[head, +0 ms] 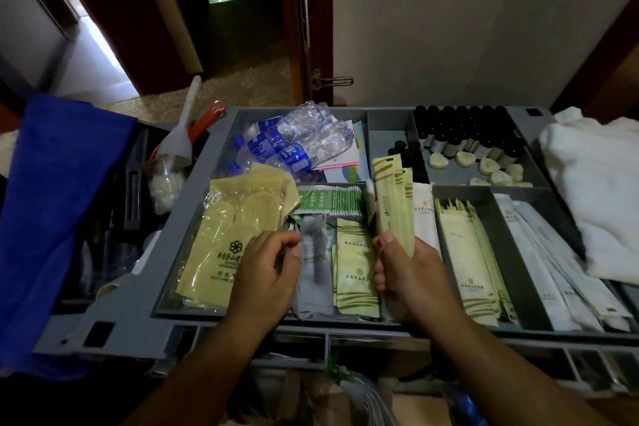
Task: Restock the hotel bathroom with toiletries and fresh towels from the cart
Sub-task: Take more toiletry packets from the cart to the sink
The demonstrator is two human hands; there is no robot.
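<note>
The right hand (411, 273) stands a small bunch of pale yellow sachets (394, 201) upright over the cart tray (460, 191), fingers closed round their lower ends, probably to gather a room's set in 1 grip. The left hand (266, 273) pinches a grey packet (313, 252) at its edge, lifting it from the middle compartment. Slippers (235, 232) lie just left; water bottles (290, 142) and dark mini bottles (466, 131) sit behind. White towels (594, 190) overlap the tray's right side.
</note>
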